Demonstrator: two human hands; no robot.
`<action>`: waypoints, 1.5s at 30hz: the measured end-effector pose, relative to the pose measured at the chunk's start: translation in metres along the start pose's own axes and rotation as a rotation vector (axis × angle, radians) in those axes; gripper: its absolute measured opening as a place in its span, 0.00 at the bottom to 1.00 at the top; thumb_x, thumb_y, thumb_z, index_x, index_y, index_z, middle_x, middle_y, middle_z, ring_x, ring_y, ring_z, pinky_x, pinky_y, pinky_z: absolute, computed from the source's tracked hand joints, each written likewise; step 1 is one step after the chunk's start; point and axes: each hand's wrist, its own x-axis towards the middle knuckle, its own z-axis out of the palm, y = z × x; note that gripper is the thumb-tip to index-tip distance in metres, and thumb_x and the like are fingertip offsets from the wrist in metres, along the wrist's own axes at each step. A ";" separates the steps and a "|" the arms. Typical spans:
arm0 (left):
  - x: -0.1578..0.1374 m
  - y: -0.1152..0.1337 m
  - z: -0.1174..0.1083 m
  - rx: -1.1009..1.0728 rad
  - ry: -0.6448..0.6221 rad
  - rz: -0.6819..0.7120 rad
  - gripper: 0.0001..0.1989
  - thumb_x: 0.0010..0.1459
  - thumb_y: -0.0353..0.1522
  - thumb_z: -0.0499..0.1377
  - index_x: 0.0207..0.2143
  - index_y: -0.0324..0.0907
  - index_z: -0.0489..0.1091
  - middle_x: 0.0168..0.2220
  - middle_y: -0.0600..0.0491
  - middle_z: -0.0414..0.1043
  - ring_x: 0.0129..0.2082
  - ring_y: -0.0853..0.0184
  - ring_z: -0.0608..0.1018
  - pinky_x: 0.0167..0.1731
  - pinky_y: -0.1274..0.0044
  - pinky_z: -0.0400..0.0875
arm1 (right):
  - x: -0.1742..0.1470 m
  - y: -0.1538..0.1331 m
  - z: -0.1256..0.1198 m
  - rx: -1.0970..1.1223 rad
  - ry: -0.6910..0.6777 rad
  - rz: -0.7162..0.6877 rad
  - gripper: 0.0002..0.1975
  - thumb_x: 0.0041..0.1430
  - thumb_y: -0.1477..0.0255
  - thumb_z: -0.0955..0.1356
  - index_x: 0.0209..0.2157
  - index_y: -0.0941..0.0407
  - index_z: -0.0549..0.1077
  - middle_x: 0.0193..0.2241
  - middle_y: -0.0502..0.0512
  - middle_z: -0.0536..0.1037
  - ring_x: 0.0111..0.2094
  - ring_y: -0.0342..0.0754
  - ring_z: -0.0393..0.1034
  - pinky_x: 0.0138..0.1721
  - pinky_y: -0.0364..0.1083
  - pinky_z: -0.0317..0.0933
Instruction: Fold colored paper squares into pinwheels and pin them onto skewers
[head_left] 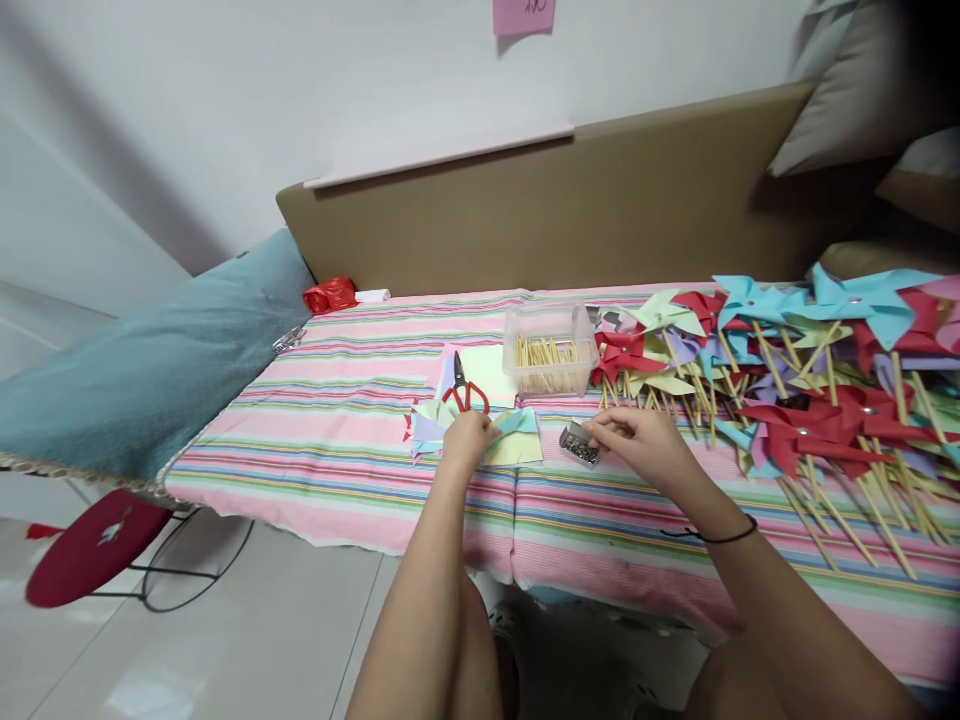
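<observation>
My left hand (466,438) is closed over a light blue paper pinwheel piece (517,422) with its fingertips pinched together. Beneath it lie cut coloured papers (525,449). Just beyond that hand rest scissors (460,375) with red handles, on top of pale paper sheets (491,368). My right hand (637,440) has thumb and finger drawn together at the right edge of a small grey box of metal thumbtacks (579,446). What is between those fingertips is too small to make out.
Behind the tack box stands a clear plastic container (551,350) of wooden sticks. Many finished pinwheels (802,430) on sticks crowd the right side. The striped cloth (337,420) covers the surface. A red bag (330,295) lies at the back left; a red stool (97,545) stands below.
</observation>
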 end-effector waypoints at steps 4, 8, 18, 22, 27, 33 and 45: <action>0.000 0.002 -0.002 0.003 0.047 -0.048 0.09 0.45 0.36 0.65 0.23 0.42 0.69 0.30 0.51 0.74 0.34 0.63 0.75 0.29 0.77 0.63 | 0.000 -0.005 0.010 -0.078 -0.006 -0.056 0.14 0.54 0.63 0.66 0.24 0.57 0.76 0.19 0.54 0.78 0.22 0.48 0.72 0.24 0.43 0.62; 0.001 0.004 -0.001 -0.003 0.050 -0.087 0.13 0.39 0.36 0.69 0.21 0.42 0.66 0.28 0.53 0.73 0.32 0.64 0.74 0.28 0.77 0.62 | 0.001 -0.011 0.035 -0.128 -0.058 -0.119 0.10 0.56 0.70 0.64 0.33 0.57 0.77 0.29 0.55 0.82 0.30 0.49 0.76 0.32 0.44 0.67; 0.000 0.004 0.001 -0.097 0.095 -0.104 0.16 0.37 0.36 0.69 0.19 0.42 0.63 0.26 0.54 0.71 0.30 0.64 0.74 0.28 0.76 0.62 | 0.007 -0.033 0.108 -0.392 -0.202 -0.139 0.17 0.54 0.79 0.65 0.47 0.64 0.70 0.45 0.67 0.76 0.49 0.58 0.70 0.47 0.50 0.62; -0.010 0.001 -0.011 -0.203 0.229 -0.151 0.12 0.41 0.34 0.67 0.19 0.42 0.64 0.26 0.53 0.72 0.32 0.62 0.75 0.30 0.75 0.63 | 0.006 -0.030 0.118 -0.481 -0.259 -0.117 0.17 0.54 0.77 0.66 0.47 0.63 0.70 0.40 0.67 0.78 0.45 0.58 0.72 0.43 0.49 0.63; -0.035 -0.007 -0.037 -0.441 0.558 -0.226 0.09 0.53 0.38 0.58 0.34 0.42 0.70 0.37 0.47 0.76 0.40 0.60 0.76 0.37 0.74 0.66 | 0.007 -0.021 0.126 -0.519 -0.325 -0.159 0.22 0.56 0.71 0.68 0.51 0.64 0.69 0.53 0.70 0.71 0.56 0.59 0.64 0.55 0.51 0.56; -0.045 -0.020 -0.040 -0.860 0.730 -0.227 0.16 0.52 0.40 0.59 0.40 0.38 0.71 0.41 0.46 0.77 0.39 0.62 0.78 0.35 0.76 0.70 | 0.017 -0.002 0.141 -0.530 -0.395 -0.182 0.35 0.54 0.57 0.69 0.57 0.67 0.66 0.62 0.72 0.56 0.65 0.65 0.45 0.62 0.57 0.45; -0.045 -0.014 -0.034 -1.218 0.753 -0.208 0.19 0.44 0.37 0.65 0.39 0.36 0.74 0.39 0.43 0.78 0.38 0.58 0.79 0.34 0.73 0.72 | 0.022 0.015 0.134 -0.525 -0.399 -0.266 0.38 0.55 0.54 0.67 0.60 0.64 0.61 0.64 0.68 0.55 0.65 0.62 0.46 0.62 0.56 0.44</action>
